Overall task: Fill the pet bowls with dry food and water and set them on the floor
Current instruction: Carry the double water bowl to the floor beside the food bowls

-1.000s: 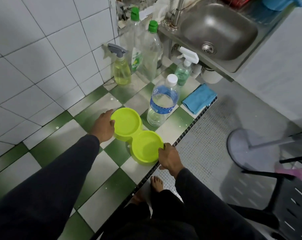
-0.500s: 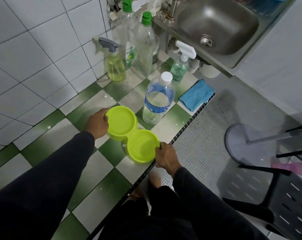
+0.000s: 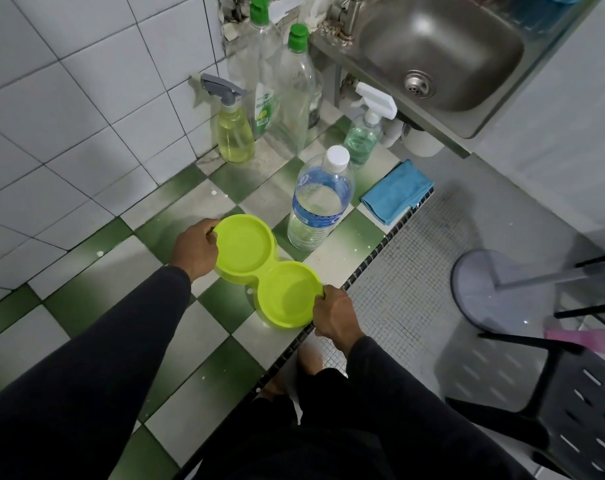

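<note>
A lime-green double pet bowl [image 3: 266,268] sits on the green-and-white checked tile counter [image 3: 96,317], near its front edge. Both of its cups look empty. My left hand [image 3: 195,249] grips the far-left rim of the bowl. My right hand [image 3: 334,315] grips the near-right rim. A clear water bottle [image 3: 320,202] with a white cap and blue label stands upright just behind the bowl, partly full.
Against the white tiled wall stand a yellow spray bottle [image 3: 233,133], two tall green-capped bottles [image 3: 290,95] and a green-tinted spray bottle [image 3: 365,133]. A folded blue cloth [image 3: 396,192] lies by the counter edge. A steel sink [image 3: 443,50] is at the back right; a black chair [image 3: 571,403] is on the floor.
The view has shifted slightly. Both hands stay on the bowl's rims, and the bowl sits a little nearer the counter's front edge.
</note>
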The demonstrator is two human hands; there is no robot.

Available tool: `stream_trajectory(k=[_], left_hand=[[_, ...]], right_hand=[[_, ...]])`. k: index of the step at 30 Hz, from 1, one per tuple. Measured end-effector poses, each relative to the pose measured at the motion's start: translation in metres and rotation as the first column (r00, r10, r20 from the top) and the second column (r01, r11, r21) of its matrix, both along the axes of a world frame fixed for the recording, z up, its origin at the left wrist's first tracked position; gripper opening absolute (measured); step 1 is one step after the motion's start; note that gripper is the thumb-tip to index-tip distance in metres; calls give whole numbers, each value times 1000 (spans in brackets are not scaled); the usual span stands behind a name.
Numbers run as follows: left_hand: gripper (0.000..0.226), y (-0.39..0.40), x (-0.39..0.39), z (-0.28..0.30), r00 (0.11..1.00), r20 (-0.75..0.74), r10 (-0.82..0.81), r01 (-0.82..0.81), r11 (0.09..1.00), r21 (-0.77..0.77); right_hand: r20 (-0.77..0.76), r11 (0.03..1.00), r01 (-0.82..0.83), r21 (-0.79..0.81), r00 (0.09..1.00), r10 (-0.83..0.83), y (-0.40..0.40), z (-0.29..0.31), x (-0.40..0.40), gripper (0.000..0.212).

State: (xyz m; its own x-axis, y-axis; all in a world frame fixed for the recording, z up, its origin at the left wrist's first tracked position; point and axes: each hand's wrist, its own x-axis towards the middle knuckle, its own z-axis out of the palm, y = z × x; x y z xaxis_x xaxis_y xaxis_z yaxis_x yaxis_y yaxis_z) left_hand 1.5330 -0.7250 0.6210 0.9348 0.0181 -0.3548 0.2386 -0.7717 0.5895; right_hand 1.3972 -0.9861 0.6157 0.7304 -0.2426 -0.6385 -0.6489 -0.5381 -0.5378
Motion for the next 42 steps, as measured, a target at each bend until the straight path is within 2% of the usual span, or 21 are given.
stream_trajectory(k=[6, 11, 14, 16, 20, 22, 25, 30, 34, 38, 42], left_hand=[[26, 3, -16, 2, 998, 30, 60, -59, 998, -38], [22, 2, -35, 8, 990, 41, 138, -132, 985, -115], [21, 5, -44, 14, 977, 24, 211, -201, 957, -208], [18, 8, -50, 17, 962, -13, 273, -264, 918, -296], [19, 10, -59, 28, 920, -125, 370, -385, 804, -453], [26, 10, -62, 34, 896, -179, 406, -438, 749, -497], [39, 13, -67, 40, 870, -243, 430, -489, 680, -546], [29, 13, -79, 53, 855, -249, 454, -497, 585, -640], [38, 14, -90, 57, 805, -256, 535, -540, 483, -689], [29, 19, -98, 66, 764, -242, 598, -563, 436, -702], [19, 20, -108, 77, 732, -225, 643, -567, 391, -725]], right_hand=[[69, 999, 4, -32, 998, -2, -3, 8, -5, 20], [116, 998, 61, -2, 991, -61, -8, 7, -5, 24], [159, 996, 79, 29, 984, -83, -11, 3, -6, 39], [183, 996, 75, 40, 980, -81, -14, 3, -5, 48], [253, 997, 67, 42, 964, -76, -21, 4, 0, 49], [284, 996, 69, 50, 956, -81, -24, 1, 2, 46], [274, 996, 64, 67, 958, -80, -26, -4, 5, 31], [285, 993, 80, 89, 953, -102, -16, 33, 13, 43], [356, 988, 109, 105, 924, -140, -12, 59, 14, 46], [374, 958, 165, 233, 894, -245, -7, 75, 11, 31], [221, 845, 219, 487, 905, -362, 1, 91, 10, 31]])
